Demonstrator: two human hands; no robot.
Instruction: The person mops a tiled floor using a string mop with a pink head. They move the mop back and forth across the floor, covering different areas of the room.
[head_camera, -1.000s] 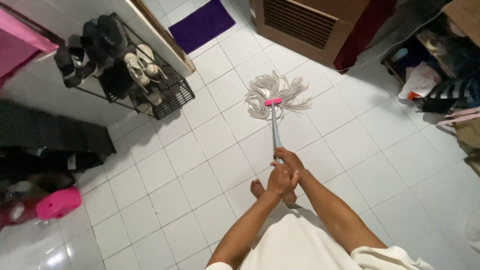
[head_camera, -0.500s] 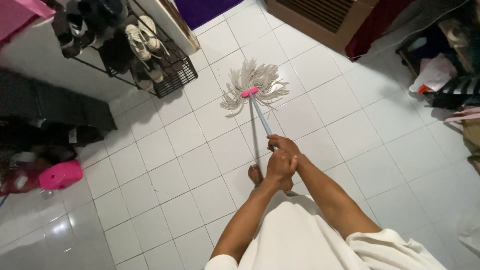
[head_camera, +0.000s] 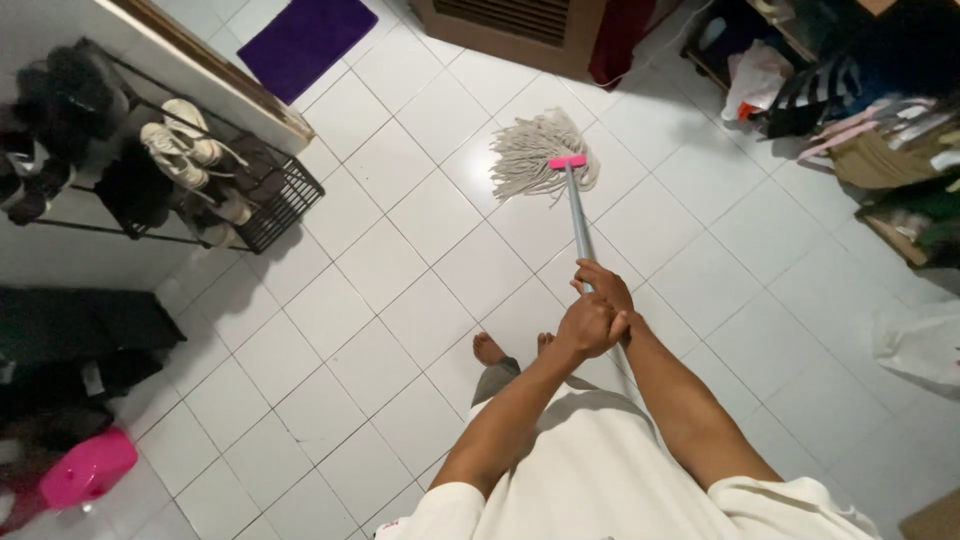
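Likely light, stiff mop handle (head_camera: 577, 222) over limp string head (head_camera: 540, 160); left hand (head_camera: 588, 328) and right hand (head_camera: 604, 290) clenched high on shaft.

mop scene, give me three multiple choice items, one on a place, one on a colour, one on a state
1. Where does the shoe rack stand?
A. by the wall at left
B. beside the plastic bags at right
C. on the purple mat

2. What colour is the clamp on the mop?
A. green
B. pink
C. black

3. How is the mop's handle held?
A. left hand only
B. lying loose on the floor
C. both hands together

Answers: 1 A, the rack sits against the left wall. 2 B, a pink clamp tops the strands. 3 C, the left hand and right hand grip the handle together.
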